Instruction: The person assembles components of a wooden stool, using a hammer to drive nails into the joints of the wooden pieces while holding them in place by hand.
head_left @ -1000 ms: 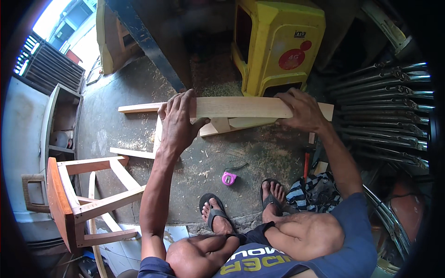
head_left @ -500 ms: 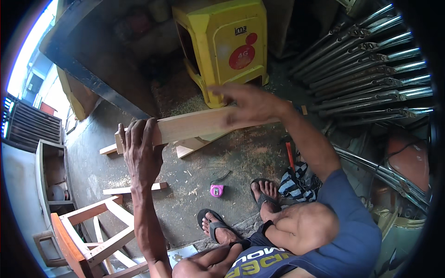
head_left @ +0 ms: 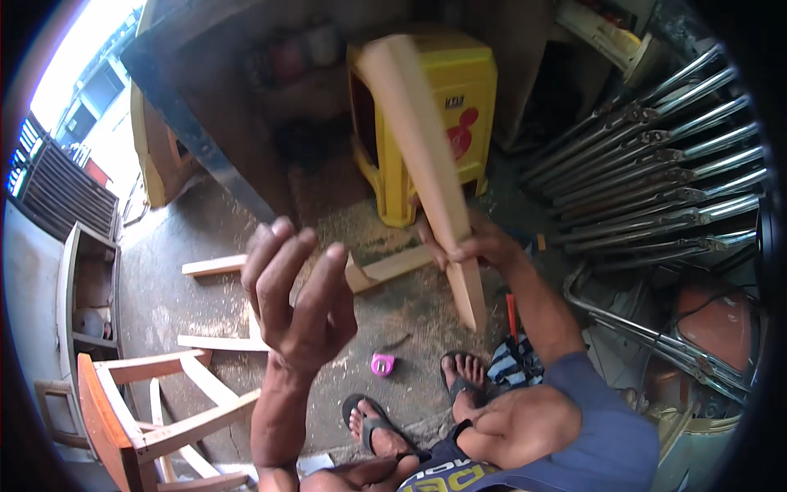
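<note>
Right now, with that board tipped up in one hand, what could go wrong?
The right hand alone grips the wooden board low down; top-heavy, it could twist loose. Its lower end hangs above the sandalled feet. The raised end could strike the yellow plastic stool. The left hand is open, holding nothing.

Head view, as I read it from my station:
- right hand (head_left: 471, 246): closed around a pale wooden plank (head_left: 426, 164), gripping it in its lower part; plank stands steeply tilted, upper end blurred, lower end near the floor
- left hand (head_left: 299, 299): raised, empty, fingers (head_left: 283, 254) loosely curled, apart from the plank
- yellow plastic stool (head_left: 438, 107): behind the plank
- wood strips (head_left: 215, 265): lying on the sawdust-strewn concrete floor (head_left: 205, 303)
- small pink object (head_left: 382, 365): on the floor, just ahead of my sandalled feet (head_left: 373, 422)
- unfinished wooden chair frame (head_left: 139, 410): lower left
- stacked metal folding chairs (head_left: 656, 172): at right
- red-handled tool (head_left: 511, 316): beside my right forearm, its kind I cannot tell
</note>
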The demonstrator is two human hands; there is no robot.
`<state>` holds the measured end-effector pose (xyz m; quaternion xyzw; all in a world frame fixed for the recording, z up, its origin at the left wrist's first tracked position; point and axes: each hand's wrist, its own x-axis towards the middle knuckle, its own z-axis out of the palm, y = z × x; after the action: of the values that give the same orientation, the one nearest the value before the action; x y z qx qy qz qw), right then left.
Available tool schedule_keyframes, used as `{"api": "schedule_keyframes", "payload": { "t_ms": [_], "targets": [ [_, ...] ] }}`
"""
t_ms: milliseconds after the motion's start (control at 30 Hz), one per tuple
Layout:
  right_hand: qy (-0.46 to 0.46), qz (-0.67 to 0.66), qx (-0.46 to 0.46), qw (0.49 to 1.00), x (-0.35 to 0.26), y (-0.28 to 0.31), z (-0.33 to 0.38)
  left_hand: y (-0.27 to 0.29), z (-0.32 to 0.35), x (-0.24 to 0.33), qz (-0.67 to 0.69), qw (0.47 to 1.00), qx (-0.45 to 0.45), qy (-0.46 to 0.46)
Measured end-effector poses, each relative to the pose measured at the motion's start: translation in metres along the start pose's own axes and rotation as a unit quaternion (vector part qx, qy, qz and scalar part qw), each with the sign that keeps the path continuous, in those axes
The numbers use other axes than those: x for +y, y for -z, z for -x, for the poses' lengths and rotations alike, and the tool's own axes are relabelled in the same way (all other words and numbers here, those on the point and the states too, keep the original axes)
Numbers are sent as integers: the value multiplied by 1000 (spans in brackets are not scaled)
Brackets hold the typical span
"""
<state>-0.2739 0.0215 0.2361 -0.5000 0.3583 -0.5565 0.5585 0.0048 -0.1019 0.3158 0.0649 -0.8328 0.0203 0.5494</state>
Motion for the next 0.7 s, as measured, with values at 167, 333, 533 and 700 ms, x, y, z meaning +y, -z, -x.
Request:
{"api": "schedule_keyframes", "payload": {
  "t_ms": [167, 333, 533, 700],
  "targets": [
    [69, -390, -83, 914, 31, -13, 12, -10, 30, -9, 57, 966, -139, 210],
    [29, -404, 6, 914, 40, -10, 18, -17, 37, -2, 124, 941, -181, 260],
    [-33, -313, -18, 949, 35, 1, 18, -12, 57, -13, 209, 890, -198, 353],
    [-154, 59, 14, 986, 30, -25, 13, -3, 114, -15, 366, 717, -125, 580]
  ]
}}
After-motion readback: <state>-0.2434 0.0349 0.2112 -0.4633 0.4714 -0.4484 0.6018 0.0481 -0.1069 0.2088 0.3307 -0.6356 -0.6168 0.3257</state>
